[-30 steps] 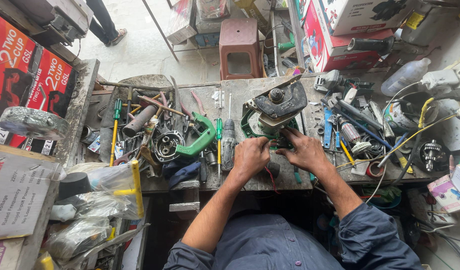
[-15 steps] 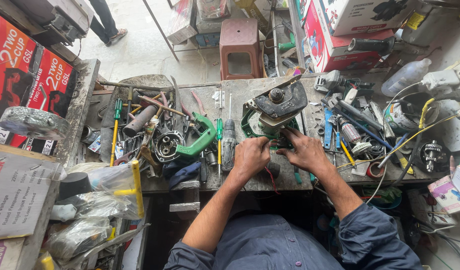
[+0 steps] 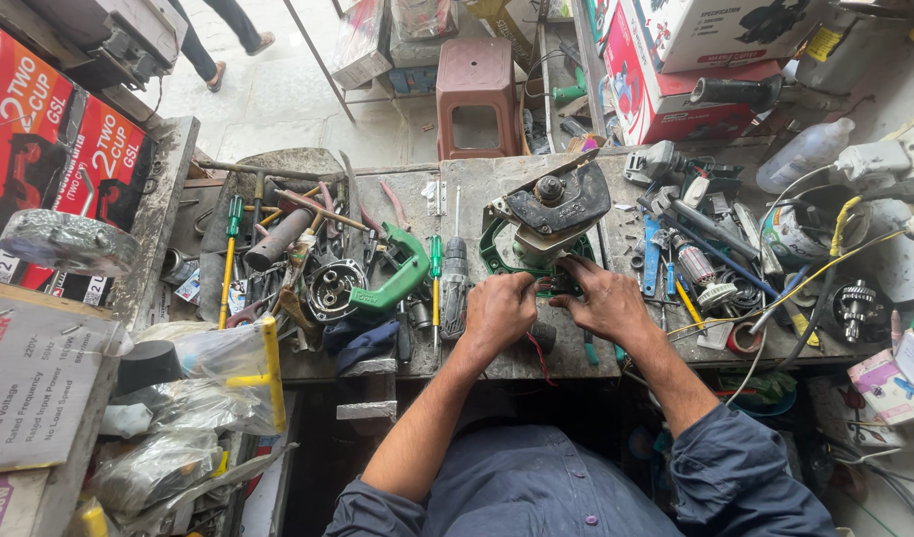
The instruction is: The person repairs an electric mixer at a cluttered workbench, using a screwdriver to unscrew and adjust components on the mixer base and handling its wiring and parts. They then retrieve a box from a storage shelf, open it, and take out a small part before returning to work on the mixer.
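1. Both hands are on the bench [image 3: 506, 358], side by side, right at the near edge of the motor unit [image 3: 548, 214].
2. The left hand [image 3: 498, 310] is curled tight, knuckles up, fingers pinched on something small at the green base [image 3: 497, 254]; what it pinches is hidden under the fingers.
3. The right hand [image 3: 606, 298] is looser, fingers spread and bent, tips pressing on the near right side of the motor unit.
4. The motor unit sits just beyond the hands, on the far side, its dark top plate tilted and its long axis running far-right to near-left.
5. Both hands touch it, so neither has to travel; the right lies a shade closer to the body, the left to the green base.
6. Left of the hands: a green-handled screwdriver [image 3: 436, 283], a green clamp [image 3: 402, 273] and a round metal housing [image 3: 330, 288].
7. Right: blue tools [image 3: 652, 254] and a yellow wire [image 3: 825, 268].
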